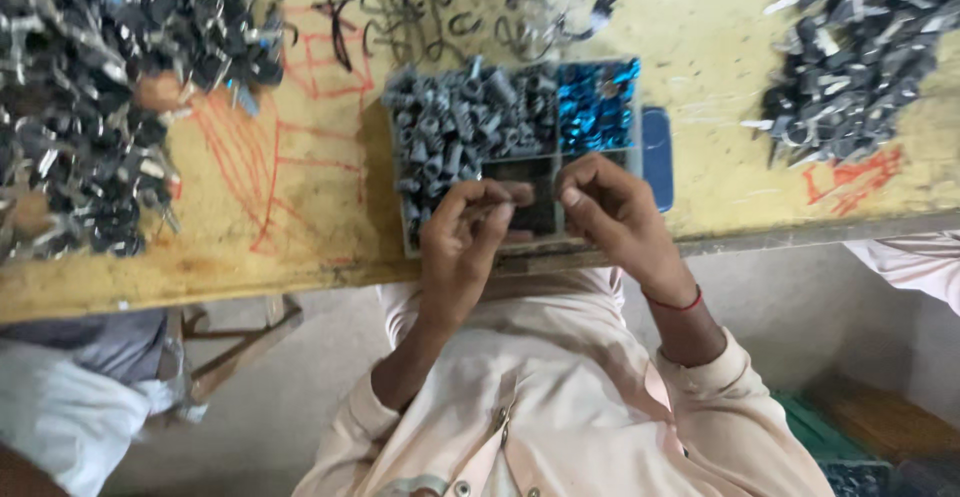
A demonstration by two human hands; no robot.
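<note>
— Small part point(500, 207): where is it?
— Over the near edge of the tray point(418, 242), pinched in the left hand point(462, 247)'s fingers; too blurred to tell its long axis or heading.
— And right of the tray's middle?
— The right hand point(612, 219), fingers curled toward the part, tips just beside it; whether they grip it, I cannot tell. Yellow worktop point(300, 157) beneath.

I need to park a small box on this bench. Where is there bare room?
Bare yellow tabletop lies between the left heap of dark parts and the sorting tray, and between tray and right heap. Crowded: both heaps, and the wire hooks.
</note>
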